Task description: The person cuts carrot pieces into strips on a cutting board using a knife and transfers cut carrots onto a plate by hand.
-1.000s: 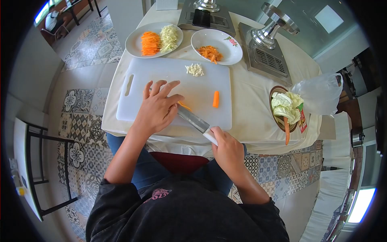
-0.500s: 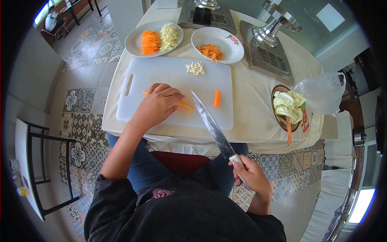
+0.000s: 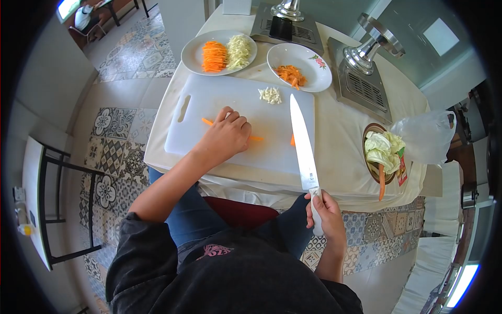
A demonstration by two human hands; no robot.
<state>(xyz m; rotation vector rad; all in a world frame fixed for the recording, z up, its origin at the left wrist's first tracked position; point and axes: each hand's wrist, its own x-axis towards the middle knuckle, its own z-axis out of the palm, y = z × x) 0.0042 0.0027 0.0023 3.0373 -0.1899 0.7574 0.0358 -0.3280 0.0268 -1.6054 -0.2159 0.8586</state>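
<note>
On the white cutting board (image 3: 180, 138), my left hand (image 3: 226, 135) is closed with curled fingers over thin carrot strips (image 3: 256, 138), whose ends poke out on both sides. My right hand (image 3: 327, 212) grips the pale handle of a kitchen knife (image 3: 303, 144). Its blade points away from me over the board's right part, broad side showing. Partly hidden behind the blade is a carrot piece (image 3: 293, 140). A small pile of chopped white pieces, perhaps garlic (image 3: 270, 95), lies near the board's far edge.
Beyond the board stand a plate (image 3: 189, 57) of shredded carrot and pale green shreds, and a flowered bowl (image 3: 317, 78) with carrot peelings. Two metal stoves (image 3: 361, 99) are at the back. On the right, a basket (image 3: 368, 168) holds cabbage and a carrot beside a plastic bag (image 3: 423, 133).
My left hand has drawn its fingers in around the carrot strips. The knife has turned more upright, its blade now overlapping the carrot piece. The whole view has shifted slightly.
</note>
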